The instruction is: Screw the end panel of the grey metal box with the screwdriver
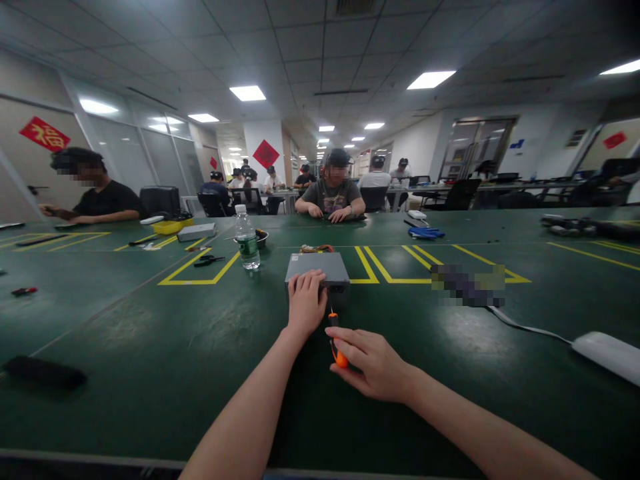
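Observation:
A grey metal computer power supply [327,265] sits on the green table in front of me, with coloured wires [317,249] at its far side. My left hand [306,303] is closed on its near left part, fingers over the top edge. In my right hand [373,363] is an orange-and-black screwdriver [333,322], held by the handle between thumb and fingers. Its shaft points away from me at the near face of the power supply, beside my left hand. Whether the tip sits in a screw is too small to tell.
A water bottle [247,240] stands left of the power supply, before a metal bowl [261,238]. Pliers [209,261] lie further left. Blue gloves [426,233] and a white power strip [607,357] are to the right. A person [334,190] sits opposite.

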Action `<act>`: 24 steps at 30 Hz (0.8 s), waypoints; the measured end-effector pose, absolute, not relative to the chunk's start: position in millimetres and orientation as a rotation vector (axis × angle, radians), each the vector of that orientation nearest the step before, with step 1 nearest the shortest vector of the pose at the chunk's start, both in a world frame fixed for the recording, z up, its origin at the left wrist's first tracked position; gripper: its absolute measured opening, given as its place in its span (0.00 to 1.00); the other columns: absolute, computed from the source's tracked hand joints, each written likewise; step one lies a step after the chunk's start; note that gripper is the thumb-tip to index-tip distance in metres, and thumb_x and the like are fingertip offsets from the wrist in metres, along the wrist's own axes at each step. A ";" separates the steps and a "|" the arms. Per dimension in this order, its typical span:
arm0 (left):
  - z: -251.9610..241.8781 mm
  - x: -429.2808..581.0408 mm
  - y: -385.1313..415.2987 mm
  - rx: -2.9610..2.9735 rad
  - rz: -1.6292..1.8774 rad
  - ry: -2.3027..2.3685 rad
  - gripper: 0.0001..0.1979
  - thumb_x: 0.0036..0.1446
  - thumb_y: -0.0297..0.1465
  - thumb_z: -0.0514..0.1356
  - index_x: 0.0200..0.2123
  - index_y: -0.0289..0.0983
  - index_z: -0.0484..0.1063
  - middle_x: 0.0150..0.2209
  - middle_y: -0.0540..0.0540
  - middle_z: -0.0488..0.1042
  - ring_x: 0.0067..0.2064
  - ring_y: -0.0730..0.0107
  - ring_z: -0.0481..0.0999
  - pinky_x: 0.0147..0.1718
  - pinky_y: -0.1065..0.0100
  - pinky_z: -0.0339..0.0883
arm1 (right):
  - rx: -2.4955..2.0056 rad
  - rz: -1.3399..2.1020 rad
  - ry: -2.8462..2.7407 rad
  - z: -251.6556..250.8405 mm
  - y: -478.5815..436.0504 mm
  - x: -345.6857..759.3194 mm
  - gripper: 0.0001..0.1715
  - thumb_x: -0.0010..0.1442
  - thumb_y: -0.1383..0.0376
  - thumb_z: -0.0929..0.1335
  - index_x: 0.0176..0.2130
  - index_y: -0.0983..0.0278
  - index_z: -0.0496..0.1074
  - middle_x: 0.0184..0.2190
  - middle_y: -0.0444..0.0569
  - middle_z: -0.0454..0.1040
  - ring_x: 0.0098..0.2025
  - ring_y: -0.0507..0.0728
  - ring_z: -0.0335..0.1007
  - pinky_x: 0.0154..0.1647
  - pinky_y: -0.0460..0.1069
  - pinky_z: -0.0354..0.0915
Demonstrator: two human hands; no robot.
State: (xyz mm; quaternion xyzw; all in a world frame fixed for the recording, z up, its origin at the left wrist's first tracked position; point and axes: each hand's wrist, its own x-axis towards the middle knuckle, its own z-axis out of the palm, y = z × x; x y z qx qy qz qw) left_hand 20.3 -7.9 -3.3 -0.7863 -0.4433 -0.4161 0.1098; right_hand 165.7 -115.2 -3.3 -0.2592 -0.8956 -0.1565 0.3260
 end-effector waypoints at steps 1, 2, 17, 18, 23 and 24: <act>-3.3 20.3 -7.8 -2.312 -1.224 -1.303 0.14 0.56 0.28 0.52 0.46 0.42 0.64 0.51 0.47 0.69 0.55 0.65 0.63 0.57 0.55 0.47 | -0.693 -0.384 -2.358 -3.1 -115.8 166.2 0.15 0.60 0.61 0.62 0.46 0.66 0.61 0.47 0.59 0.69 0.42 0.56 0.70 0.37 0.49 0.67; -3.4 20.2 -7.6 -2.312 -1.224 -1.304 0.14 0.56 0.28 0.52 0.46 0.42 0.64 0.51 0.47 0.69 0.55 0.64 0.63 0.57 0.55 0.47 | -0.702 -0.356 -2.376 -2.2 -116.6 166.6 0.17 0.60 0.60 0.61 0.47 0.67 0.60 0.47 0.60 0.69 0.44 0.57 0.69 0.38 0.50 0.68; -3.9 20.1 -6.6 -2.301 -1.223 -1.302 0.13 0.58 0.29 0.51 0.46 0.43 0.64 0.51 0.49 0.68 0.55 0.67 0.63 0.58 0.57 0.46 | -0.746 -0.381 -2.350 -3.0 -118.2 165.9 0.15 0.61 0.57 0.61 0.41 0.66 0.62 0.45 0.58 0.70 0.36 0.56 0.71 0.33 0.50 0.68; -4.1 20.1 -6.3 -2.303 -1.225 -1.303 0.13 0.58 0.29 0.51 0.46 0.43 0.64 0.52 0.49 0.68 0.55 0.67 0.63 0.58 0.57 0.46 | -0.746 -0.351 -2.371 -1.7 -118.7 165.8 0.17 0.61 0.56 0.61 0.43 0.67 0.62 0.46 0.59 0.69 0.39 0.57 0.70 0.35 0.50 0.68; -5.1 19.7 -5.1 -2.303 -1.221 -1.294 0.12 0.59 0.29 0.50 0.46 0.43 0.64 0.52 0.48 0.68 0.55 0.67 0.63 0.57 0.57 0.46 | -0.726 -0.416 -2.433 5.3 -119.3 165.9 0.19 0.62 0.63 0.58 0.52 0.66 0.59 0.49 0.60 0.65 0.47 0.59 0.67 0.40 0.51 0.67; -5.3 19.6 -5.1 -2.301 -1.220 -1.296 0.12 0.58 0.29 0.50 0.46 0.43 0.64 0.52 0.49 0.68 0.55 0.67 0.63 0.57 0.57 0.46 | -0.726 -0.446 -2.400 4.8 -118.6 166.4 0.17 0.62 0.64 0.59 0.51 0.65 0.59 0.48 0.60 0.66 0.45 0.58 0.68 0.39 0.51 0.67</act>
